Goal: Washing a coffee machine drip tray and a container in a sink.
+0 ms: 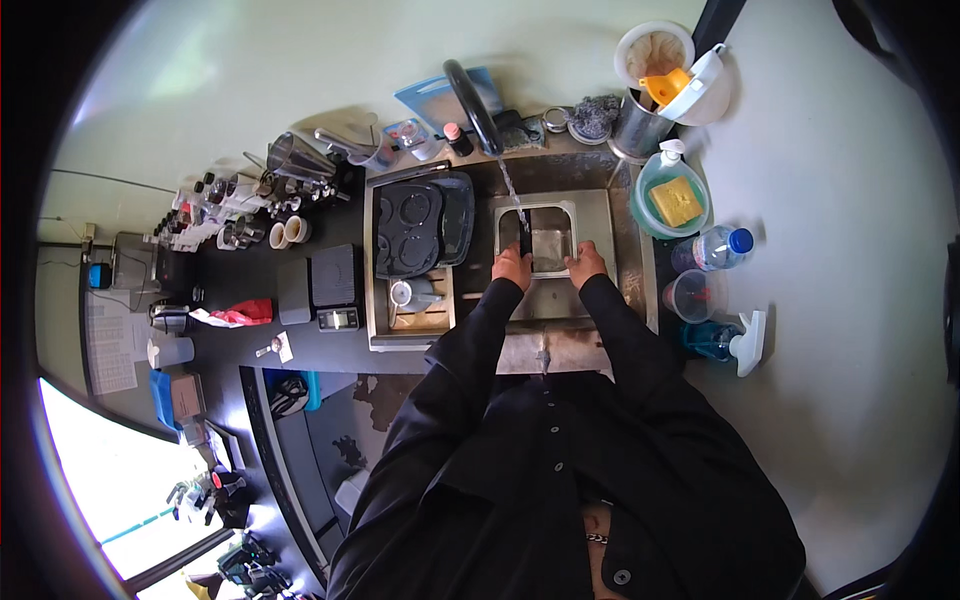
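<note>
A rectangular stainless steel food pan [555,271] is in the sink basin [559,311], under a running black faucet [474,105]. The water stream [511,184] falls into its left side. My left hand [512,268] grips the pan's near left corner. A narrow black strip-like object [526,231] stands out beyond my left thumb inside the pan; what it is, and whether my hand holds it too, I cannot tell. At the near right corner, my right hand [586,264] has its fingers around the rim. The pan's underside is hidden.
Left of the basin, black molded trays [409,229] lie above a small metal pitcher [411,294]. On the right ledge are a tub with a yellow sponge [675,201], a blue-capped bottle [712,249], a plastic cup [690,296] and a spray bottle [716,341]. A scale [337,319] sits on the left counter.
</note>
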{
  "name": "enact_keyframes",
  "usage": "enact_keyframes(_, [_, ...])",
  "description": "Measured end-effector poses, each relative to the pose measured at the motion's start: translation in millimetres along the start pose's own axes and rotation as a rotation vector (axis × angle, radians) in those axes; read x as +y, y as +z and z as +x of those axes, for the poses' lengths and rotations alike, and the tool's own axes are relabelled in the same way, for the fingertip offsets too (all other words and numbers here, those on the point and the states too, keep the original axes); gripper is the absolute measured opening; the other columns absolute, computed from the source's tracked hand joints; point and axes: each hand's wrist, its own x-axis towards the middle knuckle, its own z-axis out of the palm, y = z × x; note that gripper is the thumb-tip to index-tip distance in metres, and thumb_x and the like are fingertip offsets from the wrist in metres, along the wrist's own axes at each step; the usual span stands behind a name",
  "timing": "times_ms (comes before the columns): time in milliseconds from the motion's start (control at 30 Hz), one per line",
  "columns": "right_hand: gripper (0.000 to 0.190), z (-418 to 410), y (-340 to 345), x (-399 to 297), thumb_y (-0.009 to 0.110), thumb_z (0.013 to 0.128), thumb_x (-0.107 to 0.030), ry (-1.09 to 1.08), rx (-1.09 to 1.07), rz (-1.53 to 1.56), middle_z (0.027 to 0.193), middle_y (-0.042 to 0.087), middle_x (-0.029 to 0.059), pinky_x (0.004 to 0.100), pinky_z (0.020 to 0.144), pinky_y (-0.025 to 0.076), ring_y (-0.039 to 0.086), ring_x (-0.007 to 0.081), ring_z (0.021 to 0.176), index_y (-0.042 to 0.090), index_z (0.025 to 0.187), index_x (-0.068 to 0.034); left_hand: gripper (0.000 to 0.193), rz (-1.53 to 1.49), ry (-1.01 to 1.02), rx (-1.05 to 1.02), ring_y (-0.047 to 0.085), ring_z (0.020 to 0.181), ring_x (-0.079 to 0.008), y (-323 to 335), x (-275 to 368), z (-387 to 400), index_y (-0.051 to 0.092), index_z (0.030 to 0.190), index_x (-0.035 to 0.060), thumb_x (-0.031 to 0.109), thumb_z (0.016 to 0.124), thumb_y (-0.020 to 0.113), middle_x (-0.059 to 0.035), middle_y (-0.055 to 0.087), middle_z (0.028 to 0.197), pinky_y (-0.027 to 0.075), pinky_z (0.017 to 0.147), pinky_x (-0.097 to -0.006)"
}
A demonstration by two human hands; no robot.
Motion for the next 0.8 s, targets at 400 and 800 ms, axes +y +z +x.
enact_keyframes(400, [0.03,-32.4,-47.8,-61.9,0.065,0.076,-0.013,-0.124,0.124,0.072,0.077,0.059,0.0185,0.0393,0.068,0.052,0.064,0.034,0.08,0.047,0.096,0.0,0.052,-0.239,-0.039,0.132,0.057,0.091,-0.05,-15.2,48.7,44.0,0.046,0.102,-0.0034,0.047,0.096,0.035,-0.0339,0.06,0.09,0.045,0.082,-0.0535])
enact_keyframes(800, [0.021,-52.5,-84.6,-46.7,0.051,0.087,-0.002,0.097,-0.078,0.73,0.098,0.052,0.0104,0.0372,0.066,0.061,0.062,0.0225,0.087,0.037,0.103,-0.002,0.029,-0.127,0.373,0.51,0.06,0.084,-0.0278,-94.4,67.2,-9.2,0.061,0.111,0.0063,0.009,0.082,0.064,-0.0128,0.06,0.095,0.048,0.075,-0.0371])
